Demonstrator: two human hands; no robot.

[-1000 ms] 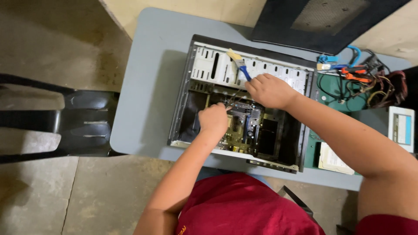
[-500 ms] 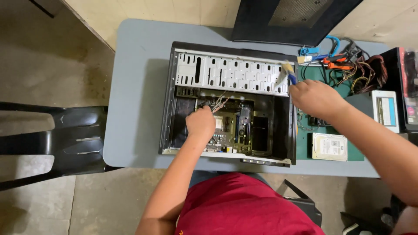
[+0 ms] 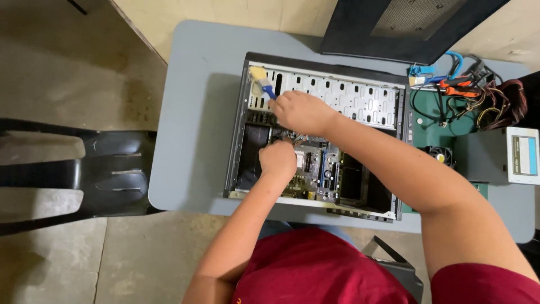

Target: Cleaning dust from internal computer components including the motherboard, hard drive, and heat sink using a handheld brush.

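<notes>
Right hand (image 3: 301, 111) has swung from the case's right end over to the top-left corner, fingers closed round a small blue-handled brush (image 3: 262, 82), bristles on the perforated drive bay (image 3: 343, 95). Left hand (image 3: 278, 160) is curled into a fist, resting on the motherboard (image 3: 315, 169) inside the open PC case (image 3: 236, 141). Brush looks light, stiff handle, soft bristles; best gripped mid-handle. Board looks fragile. Left fingertips hidden, can't tell if they're pinching anything.
</notes>
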